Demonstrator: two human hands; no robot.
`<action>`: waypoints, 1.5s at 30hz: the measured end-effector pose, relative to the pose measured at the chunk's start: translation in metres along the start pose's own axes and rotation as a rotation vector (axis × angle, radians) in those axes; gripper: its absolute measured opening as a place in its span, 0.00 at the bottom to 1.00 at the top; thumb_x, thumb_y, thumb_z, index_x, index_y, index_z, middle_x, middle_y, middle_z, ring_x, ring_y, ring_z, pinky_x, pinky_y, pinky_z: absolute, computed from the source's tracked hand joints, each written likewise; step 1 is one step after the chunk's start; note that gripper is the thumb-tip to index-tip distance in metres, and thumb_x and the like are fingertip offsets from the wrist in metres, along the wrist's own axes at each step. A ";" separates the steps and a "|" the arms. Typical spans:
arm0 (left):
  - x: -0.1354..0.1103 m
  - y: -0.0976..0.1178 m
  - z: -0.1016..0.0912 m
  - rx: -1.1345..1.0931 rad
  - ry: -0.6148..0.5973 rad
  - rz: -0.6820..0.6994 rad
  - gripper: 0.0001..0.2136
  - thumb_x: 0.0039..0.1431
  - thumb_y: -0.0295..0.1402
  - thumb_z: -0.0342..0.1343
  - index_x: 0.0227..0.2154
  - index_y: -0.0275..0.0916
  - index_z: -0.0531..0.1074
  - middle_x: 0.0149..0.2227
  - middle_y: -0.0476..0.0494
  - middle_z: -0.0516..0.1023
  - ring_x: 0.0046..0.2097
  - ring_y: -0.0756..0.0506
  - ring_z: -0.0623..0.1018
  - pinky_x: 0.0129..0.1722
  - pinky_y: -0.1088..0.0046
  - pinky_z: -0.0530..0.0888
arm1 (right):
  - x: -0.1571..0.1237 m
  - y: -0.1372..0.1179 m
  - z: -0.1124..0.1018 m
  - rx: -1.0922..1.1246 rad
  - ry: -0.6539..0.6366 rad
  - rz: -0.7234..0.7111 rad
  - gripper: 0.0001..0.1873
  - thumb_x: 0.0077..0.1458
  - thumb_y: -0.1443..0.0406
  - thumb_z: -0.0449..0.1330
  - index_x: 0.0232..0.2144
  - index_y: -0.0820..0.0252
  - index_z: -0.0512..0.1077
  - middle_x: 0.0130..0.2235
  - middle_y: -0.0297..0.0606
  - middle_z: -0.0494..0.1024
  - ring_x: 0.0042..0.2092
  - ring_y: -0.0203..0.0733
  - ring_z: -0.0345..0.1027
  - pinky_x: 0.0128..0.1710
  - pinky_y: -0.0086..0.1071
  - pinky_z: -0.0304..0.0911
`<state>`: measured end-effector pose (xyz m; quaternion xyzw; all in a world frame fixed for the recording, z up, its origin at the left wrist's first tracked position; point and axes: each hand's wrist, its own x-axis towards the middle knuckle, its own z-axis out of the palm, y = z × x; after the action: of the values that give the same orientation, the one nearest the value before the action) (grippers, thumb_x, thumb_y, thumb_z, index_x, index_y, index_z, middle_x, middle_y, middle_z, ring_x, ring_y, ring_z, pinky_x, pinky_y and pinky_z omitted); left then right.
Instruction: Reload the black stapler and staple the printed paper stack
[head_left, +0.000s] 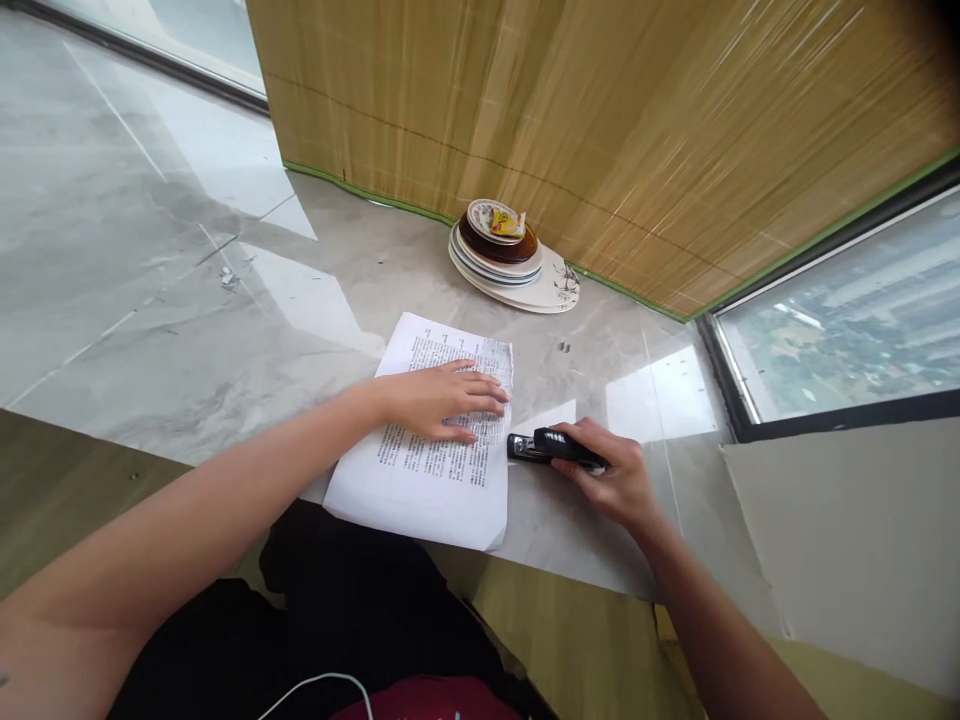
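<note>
A sheaf of printed white paper [420, 480] lies on the grey marble ledge [187, 340]. My left hand [439, 398] rests flat on the paper with its fingers stretched out, pressing near the right edge. My right hand [615, 475] is closed around a black stapler [551, 447], whose nose points left at the paper's right edge, touching or almost touching it.
A stack of plates and saucers [510, 265] with a small yellow packet [508, 223] on top stands at the back by a bamboo blind [600, 120]. A window [847, 310] is at the right. A white cable [315, 690] crosses my lap.
</note>
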<state>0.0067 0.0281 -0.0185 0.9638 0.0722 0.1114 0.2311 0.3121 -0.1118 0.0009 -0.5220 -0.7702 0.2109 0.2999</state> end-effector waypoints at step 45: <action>-0.001 0.013 0.000 -0.299 0.071 -0.118 0.21 0.56 0.49 0.70 0.53 0.65 0.80 0.67 0.54 0.72 0.74 0.31 0.63 0.74 0.45 0.56 | 0.021 -0.007 0.010 -0.117 -0.097 -0.181 0.36 0.64 0.73 0.61 0.69 0.35 0.67 0.47 0.38 0.83 0.40 0.49 0.75 0.41 0.46 0.71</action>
<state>0.0070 0.0168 -0.0123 0.9083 0.1191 0.1410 0.3754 0.2942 -0.0950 0.0033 -0.4561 -0.8387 0.1629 0.2491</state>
